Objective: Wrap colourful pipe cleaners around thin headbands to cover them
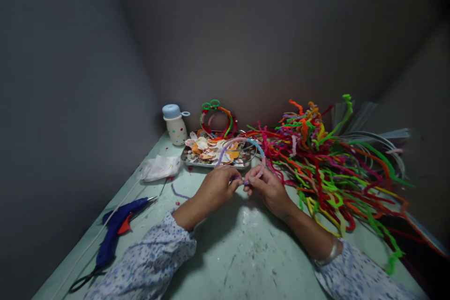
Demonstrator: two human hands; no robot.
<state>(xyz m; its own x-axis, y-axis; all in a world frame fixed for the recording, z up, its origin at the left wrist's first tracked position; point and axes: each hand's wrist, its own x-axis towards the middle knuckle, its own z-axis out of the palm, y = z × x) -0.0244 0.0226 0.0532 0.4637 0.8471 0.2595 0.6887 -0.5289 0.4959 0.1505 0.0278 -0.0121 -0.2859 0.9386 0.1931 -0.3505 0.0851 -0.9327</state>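
Note:
Between my hands is a headband wrapped in fuzzy purple, pink and blue pipe cleaner, its arch pointing away from me. My right hand is closed on its right end, near a small purple bit at the fingertips. My left hand is closed at the left end, thumb and finger pinched close to the right fingertips. What exactly lies under the left fingers is hidden. Just behind the headband stands a metal tray with flower-like pieces and small beads. A short purple pipe cleaner lies left of my left hand.
A blue glue gun with a red trigger lies at the left, its cord along the table edge. Beyond it are a plastic bag and a white bottle. Finished-looking headbands stand behind the tray. Tangled pipe cleaners cover the right side.

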